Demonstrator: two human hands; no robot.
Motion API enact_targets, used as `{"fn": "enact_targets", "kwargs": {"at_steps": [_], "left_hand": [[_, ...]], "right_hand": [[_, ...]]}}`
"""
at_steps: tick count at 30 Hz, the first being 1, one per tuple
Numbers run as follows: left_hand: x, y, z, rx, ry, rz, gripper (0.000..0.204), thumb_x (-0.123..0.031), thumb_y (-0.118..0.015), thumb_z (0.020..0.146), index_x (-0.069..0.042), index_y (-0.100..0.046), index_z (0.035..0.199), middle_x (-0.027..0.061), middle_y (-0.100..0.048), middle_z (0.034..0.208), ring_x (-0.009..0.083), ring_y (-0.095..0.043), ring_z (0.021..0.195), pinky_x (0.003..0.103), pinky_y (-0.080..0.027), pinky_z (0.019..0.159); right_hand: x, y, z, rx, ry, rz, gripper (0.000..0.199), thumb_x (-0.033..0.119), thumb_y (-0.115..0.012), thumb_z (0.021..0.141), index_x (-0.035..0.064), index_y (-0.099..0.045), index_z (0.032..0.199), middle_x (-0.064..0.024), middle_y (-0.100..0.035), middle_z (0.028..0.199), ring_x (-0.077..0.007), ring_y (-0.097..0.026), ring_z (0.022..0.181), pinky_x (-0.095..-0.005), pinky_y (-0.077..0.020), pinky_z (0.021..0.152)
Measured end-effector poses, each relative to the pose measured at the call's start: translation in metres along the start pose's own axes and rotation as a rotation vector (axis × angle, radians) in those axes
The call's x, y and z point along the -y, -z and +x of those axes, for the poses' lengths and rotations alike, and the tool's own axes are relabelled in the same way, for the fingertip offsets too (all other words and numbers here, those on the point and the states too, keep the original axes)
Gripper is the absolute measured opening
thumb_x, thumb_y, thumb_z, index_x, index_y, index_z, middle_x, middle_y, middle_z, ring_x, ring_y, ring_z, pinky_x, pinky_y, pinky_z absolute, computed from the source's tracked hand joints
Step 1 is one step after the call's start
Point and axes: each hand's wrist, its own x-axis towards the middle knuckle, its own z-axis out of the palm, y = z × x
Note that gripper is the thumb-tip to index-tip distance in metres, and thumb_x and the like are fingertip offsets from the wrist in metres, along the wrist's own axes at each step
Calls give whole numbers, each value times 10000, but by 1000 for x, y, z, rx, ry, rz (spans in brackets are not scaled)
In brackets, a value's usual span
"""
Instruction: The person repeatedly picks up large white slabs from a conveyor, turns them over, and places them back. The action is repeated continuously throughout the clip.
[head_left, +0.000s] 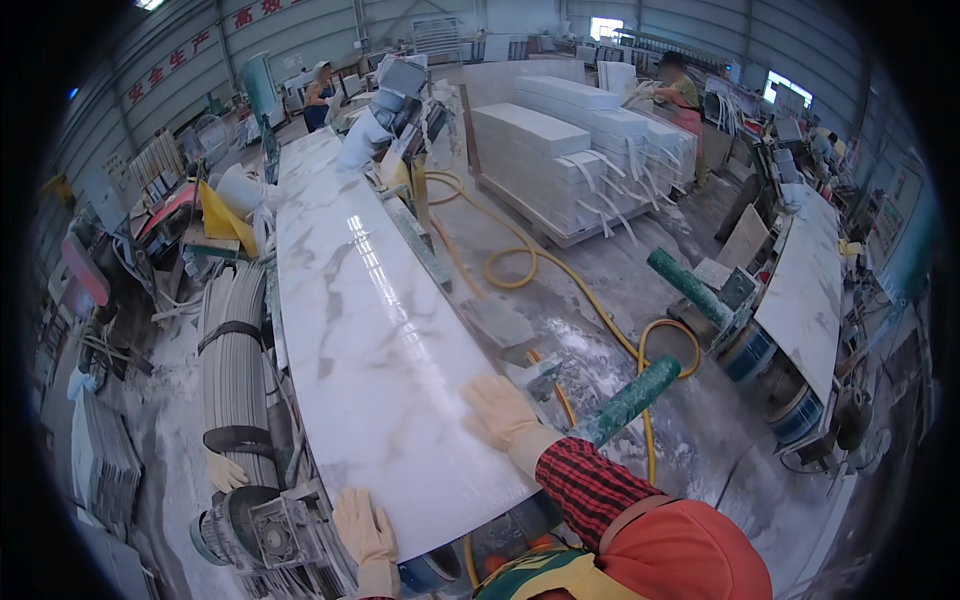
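Observation:
A long glossy white slab with grey veins [400, 400] lies on a belt machine and runs away from me. My right hand [505, 415], in a pale work glove, rests on the slab near its right edge with the fingers stretched out. At the near left edge, my left hand [365, 535], gloved alike, lies with its fingers extended against the slab. Neither hand grips anything. A blue roller [430, 570] shows under the slab's near end.
A motor [255, 535] and a strapped bundle of grey strips [230, 370] flank the left side; a loose glove [226, 472] lies there. Green rollers [625, 400] jut out right. A yellow hose [590, 300] crosses the floor. Stacked pale slabs [550, 130] stand beyond, near a person [685, 100].

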Motion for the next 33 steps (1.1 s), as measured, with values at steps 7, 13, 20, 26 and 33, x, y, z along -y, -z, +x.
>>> {"fn": "enact_targets", "kwargs": {"at_steps": [7, 13, 20, 26, 33], "left_hand": [[1, -2, -5, 22, 12, 6, 552, -215, -663, 940, -44, -581, 1457, 293, -508, 1563, 520, -432, 1444, 605, -299, 1221], [-4, 1, -7, 42, 33, 6, 551, -210, -655, 943, -44, -574, 1462, 299, -504, 1563, 519, -424, 1452, 607, -293, 1224], [-1, -1, -12, 31, 17, -8, 548, -215, -649, 951, -46, -574, 1466, 299, -504, 1564, 510, -431, 1455, 608, -292, 1226], [2, -5, -17, 1, 17, 9, 547, -232, -672, 933, -50, -583, 1441, 278, -528, 1548, 510, -453, 1434, 602, -295, 1233], [-2, -1, -21, -18, 9, 5, 536, -234, -671, 941, -54, -585, 1438, 273, -534, 1544, 512, -463, 1426, 601, -297, 1235]], "right_hand": [[0, 1, -3, -24, 29, -14, 625, 432, -533, 1025, 62, -522, 1528, -197, -482, 1578, -362, -377, 1510, -475, -266, 1261], [1, 2, -8, -58, 38, -20, 615, 425, -542, 1020, 64, -531, 1518, -183, -497, 1559, -354, -409, 1471, -473, -283, 1246], [-2, -7, -12, -42, 12, -20, 592, 416, -541, 1030, 76, -539, 1514, -176, -501, 1571, -355, -401, 1495, -480, -268, 1263], [2, -4, -15, -35, 0, -21, 585, 424, -541, 1030, 100, -541, 1517, -175, -509, 1569, -361, -409, 1494, -488, -269, 1265], [4, -2, -19, -29, 0, -20, 576, 420, -538, 1029, 100, -545, 1508, -176, -508, 1564, -361, -412, 1488, -490, -279, 1257]]}}
